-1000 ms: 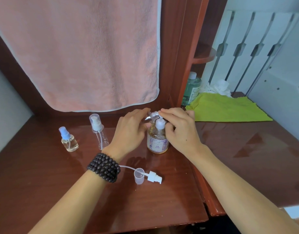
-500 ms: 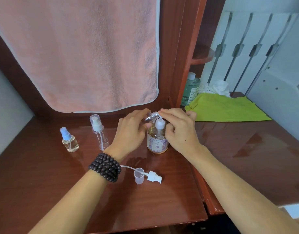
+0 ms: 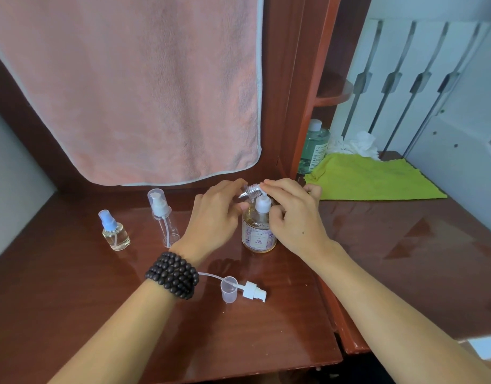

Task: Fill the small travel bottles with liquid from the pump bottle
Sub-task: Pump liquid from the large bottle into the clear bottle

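Pump bottle (image 3: 258, 231): I saw it standing upright on the table (image 3: 100, 314), mid-scene, amber liquid inside, its white pump head between my two hands.
Small clear bottle (image 3: 251, 191): tilted, threaded neck pointing right toward the pump spout, held just above the pump bottle.
Left hand (image 3: 213, 217): my fingers curled round the body of the small clear bottle, which lay mostly hidden behind them; only the neck showed. A dark bead bracelet (image 3: 172, 275) sat on that wrist.
Right hand (image 3: 291, 212): forefinger lay over the top of the pump head, touching it, the other fingers curled beside the pump neck; whether they gripped it I could not tell.
Blue-capped spray bottle (image 3: 114, 231): far left on the table, upright, part full.
Capped clear pump bottle (image 3: 162, 217): upright, just left of my left hand.
Loose white pump with tube (image 3: 254, 291): lying near on the table, beside a small clear cap (image 3: 229, 292).
Pink towel (image 3: 128, 87): hanging behind.
Green cloth (image 3: 374, 178): far right.
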{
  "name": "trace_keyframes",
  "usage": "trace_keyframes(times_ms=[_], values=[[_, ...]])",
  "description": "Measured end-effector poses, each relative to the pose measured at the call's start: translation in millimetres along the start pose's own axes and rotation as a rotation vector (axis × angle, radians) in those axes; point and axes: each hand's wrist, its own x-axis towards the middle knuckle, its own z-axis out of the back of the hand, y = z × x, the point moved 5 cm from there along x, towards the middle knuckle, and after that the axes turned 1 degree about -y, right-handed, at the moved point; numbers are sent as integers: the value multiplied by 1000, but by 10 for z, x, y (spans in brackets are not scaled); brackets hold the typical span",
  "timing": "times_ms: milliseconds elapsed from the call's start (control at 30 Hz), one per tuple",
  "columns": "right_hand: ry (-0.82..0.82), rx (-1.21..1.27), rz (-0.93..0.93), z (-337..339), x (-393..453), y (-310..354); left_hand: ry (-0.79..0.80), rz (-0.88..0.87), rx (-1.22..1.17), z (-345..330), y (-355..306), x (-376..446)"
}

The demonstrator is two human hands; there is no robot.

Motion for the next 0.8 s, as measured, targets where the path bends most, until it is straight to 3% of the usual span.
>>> trace_keyframes(times_ms=[800], values=[[8,26,5,-29,5,-31,-10,24,-13,-48,26,-41]])
